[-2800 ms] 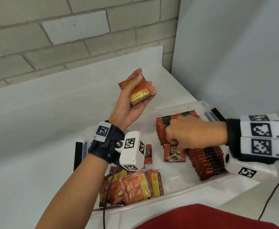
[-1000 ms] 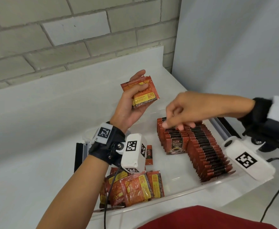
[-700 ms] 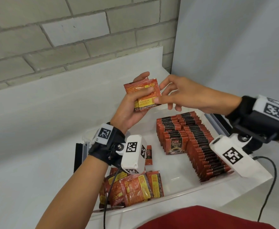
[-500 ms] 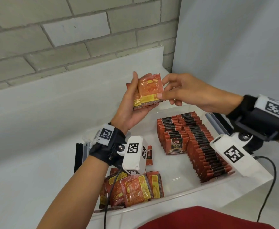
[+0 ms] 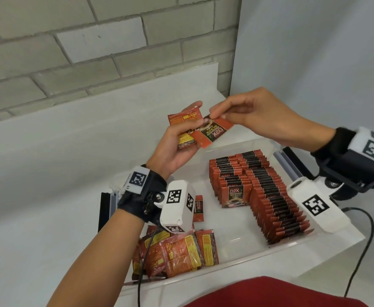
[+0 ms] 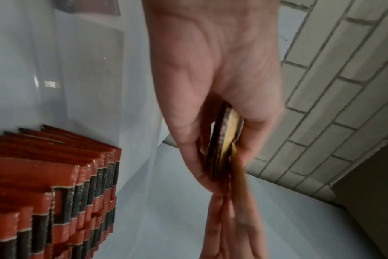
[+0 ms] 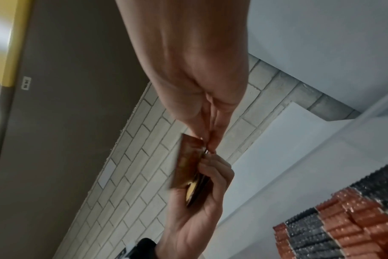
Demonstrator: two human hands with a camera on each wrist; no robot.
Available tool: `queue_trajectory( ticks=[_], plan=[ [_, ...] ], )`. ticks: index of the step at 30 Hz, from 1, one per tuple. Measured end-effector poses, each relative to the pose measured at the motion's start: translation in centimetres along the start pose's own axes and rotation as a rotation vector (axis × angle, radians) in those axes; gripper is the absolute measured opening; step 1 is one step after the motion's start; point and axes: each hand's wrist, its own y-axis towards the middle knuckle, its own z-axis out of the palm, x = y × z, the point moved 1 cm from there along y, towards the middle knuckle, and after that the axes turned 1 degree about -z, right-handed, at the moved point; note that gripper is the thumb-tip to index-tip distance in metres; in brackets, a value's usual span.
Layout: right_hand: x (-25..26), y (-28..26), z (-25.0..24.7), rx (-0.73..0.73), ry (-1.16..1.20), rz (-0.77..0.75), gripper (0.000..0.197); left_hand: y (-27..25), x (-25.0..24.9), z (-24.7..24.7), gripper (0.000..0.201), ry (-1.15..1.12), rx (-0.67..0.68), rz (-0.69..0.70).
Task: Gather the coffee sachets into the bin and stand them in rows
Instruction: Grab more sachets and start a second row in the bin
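You are well into the job but not finished. In the clear bin (image 5: 243, 265), many coffee sachets already stand on edge in rows (image 5: 268, 196) along its right side, with a shorter row beside them whose front sachet faces you. A loose heap of sachets (image 5: 177, 251) lies flat at the near left corner of the bin, and one more sachet (image 5: 198, 207) lies by itself just behind your left wrist camera; these all need standing up.

Your left hand (image 5: 177, 147) is raised above the bin, fingers curled round a small stack of sachets (image 5: 185, 129). Your right hand (image 5: 248, 116) pinches the corner of a single sachet (image 5: 212, 134) with thumb and fingertips, apparently peeling it off that stack to place next.

The bin rests on a plain white desk (image 5: 48, 196). A pale grey brick wall (image 5: 93, 52) runs behind it, and a smooth light panel (image 5: 314, 52) closes the right side.
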Motion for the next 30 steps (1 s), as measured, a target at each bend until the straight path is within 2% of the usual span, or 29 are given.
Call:
queue_trajectory(
  ticks=[4,7,10,13,18,21,23,25,26,28,30],
  plan=[
    [-0.2,-0.1,0.0,-0.1,0.171,0.139,0.016,0.3,0.0,-0.1,0.042,-0.035,-0.026,0.067],
    [-0.2,-0.9,0.7,-0.031,0.263,0.235,0.033,0.2,-0.2,-0.1,0.041,-0.041,-0.012,0.115],
    [-0.4,-1.7,1.7,0.051,0.28,0.263,0.032,0.2,-0.2,-0.1,0.04,-0.01,-0.004,0.134],
    [-0.7,-1.8,2.2,0.015,0.357,0.29,0.023,0.1,-0.1,0.1,0.041,0.003,0.017,0.135],
    [-1.2,-1.7,2.3,-0.027,0.414,0.309,0.034,0.1,-0.1,0.0,0.035,-0.009,0.041,0.122],
    [-1.2,-1.9,1.6,-0.041,0.34,0.272,0.036,0.2,-0.2,0.0,0.029,-0.069,0.011,0.094],
    [-1.1,-2.4,1.0,0.028,0.238,0.244,0.024,0.2,-0.3,-0.1,0.027,-0.112,-0.037,0.079],
    [-1.0,-3.2,0.7,0.202,0.078,0.213,0.006,0.3,-0.3,-0.2,0.025,-0.139,-0.069,0.076],
    [-1.1,-3.5,0.7,0.3,-0.028,0.192,0.003,0.3,-0.3,-0.2,0.024,-0.148,-0.074,0.077],
    [-1.4,-3.9,1.1,0.463,-0.283,0.161,0.004,0.2,-0.2,-0.2,0.024,-0.15,-0.081,0.074],
    [-1.6,-4.1,1.8,0.557,-0.514,0.131,0.009,0.1,-0.3,0.0,0.023,-0.14,-0.082,0.074]
  ],
)
